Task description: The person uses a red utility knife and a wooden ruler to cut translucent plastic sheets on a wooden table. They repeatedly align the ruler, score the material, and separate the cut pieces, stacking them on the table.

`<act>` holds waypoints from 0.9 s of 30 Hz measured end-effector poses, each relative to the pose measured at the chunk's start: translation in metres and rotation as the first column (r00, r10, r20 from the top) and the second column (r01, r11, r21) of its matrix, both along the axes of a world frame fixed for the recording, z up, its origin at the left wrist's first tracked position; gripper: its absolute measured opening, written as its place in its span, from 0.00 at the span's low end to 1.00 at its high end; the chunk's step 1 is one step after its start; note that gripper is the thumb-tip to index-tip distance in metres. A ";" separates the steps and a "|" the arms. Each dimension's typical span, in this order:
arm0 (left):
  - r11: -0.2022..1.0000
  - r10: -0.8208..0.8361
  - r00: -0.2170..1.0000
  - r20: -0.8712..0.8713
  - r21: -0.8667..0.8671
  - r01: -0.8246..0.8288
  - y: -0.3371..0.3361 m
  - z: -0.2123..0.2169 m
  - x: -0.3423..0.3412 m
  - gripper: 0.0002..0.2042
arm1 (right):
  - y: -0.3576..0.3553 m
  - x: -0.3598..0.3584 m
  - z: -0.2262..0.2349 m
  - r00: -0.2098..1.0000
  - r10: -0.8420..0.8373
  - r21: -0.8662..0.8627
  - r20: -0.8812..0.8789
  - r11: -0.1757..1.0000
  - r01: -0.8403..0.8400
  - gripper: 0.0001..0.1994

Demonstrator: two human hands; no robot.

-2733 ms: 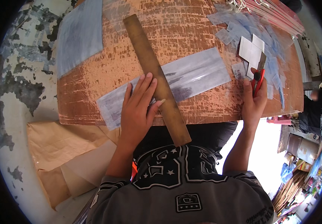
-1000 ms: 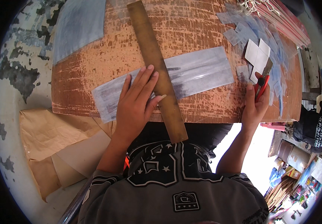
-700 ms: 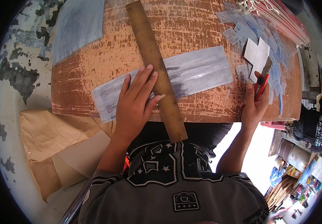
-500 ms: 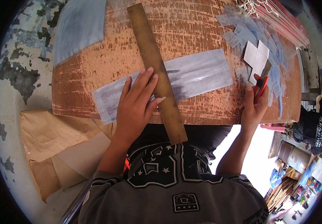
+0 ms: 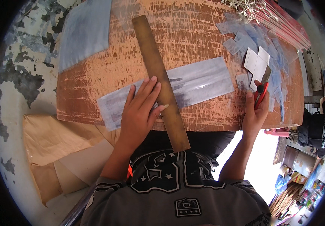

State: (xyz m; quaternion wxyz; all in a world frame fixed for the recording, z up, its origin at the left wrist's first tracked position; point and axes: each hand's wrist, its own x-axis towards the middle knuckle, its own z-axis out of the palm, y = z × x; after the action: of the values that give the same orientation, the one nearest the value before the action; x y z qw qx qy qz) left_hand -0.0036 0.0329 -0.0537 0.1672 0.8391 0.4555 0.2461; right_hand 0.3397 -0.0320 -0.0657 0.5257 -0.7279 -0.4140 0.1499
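Note:
My left hand [image 5: 140, 107] lies flat with its fingers stretched out. It presses on a long translucent plastic strip [image 5: 203, 81], and its thumb and fingertips touch the edge of a brown flat ruler [image 5: 156, 67]. The ruler lies slantwise across the strip, its near end jutting past the table edge. Closed around a red utility knife [image 5: 260, 94] with a black knob is my right hand [image 5: 255, 112], resting at the table's right side. The knife's blade points away from me, beside white card pieces [image 5: 256, 62].
Plastic offcuts [image 5: 275, 60] pile up at the right of the worn wooden table [image 5: 192, 34]. Beyond them lie pinkish rods with white strings [image 5: 271, 20]. A stack of plastic sheets [image 5: 85, 34] sits at the far left. Brown paper [image 5: 57, 135] hangs at the left. Another person [image 5: 316, 128] is at the right.
The whole view has shifted slightly, so the table and ruler appear a little lower. Both hands keep nearly the same places relative to the strip, the ruler and the knife.

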 end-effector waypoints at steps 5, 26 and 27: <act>1.000 0.000 1.000 0.003 0.010 0.000 -0.001 0.000 0.000 0.29 | 0.000 0.000 -0.001 1.000 0.016 0.005 0.011 1.000 -0.016 0.23; 1.000 -0.018 0.999 -0.038 0.018 0.019 0.002 -0.002 0.000 0.26 | 0.000 -0.005 0.005 1.000 0.004 0.019 0.031 1.000 -0.004 0.21; 1.000 -0.016 0.999 -0.040 0.020 0.017 0.002 -0.003 0.000 0.26 | 0.000 -0.005 0.006 0.999 0.004 0.021 0.035 1.000 -0.004 0.21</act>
State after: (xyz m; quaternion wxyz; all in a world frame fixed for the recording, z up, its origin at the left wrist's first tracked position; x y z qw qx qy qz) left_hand -0.0034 0.0347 -0.0565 0.1516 0.8493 0.4492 0.2323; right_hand 0.3348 -0.0318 -0.0600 0.5260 -0.7238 -0.4261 0.1339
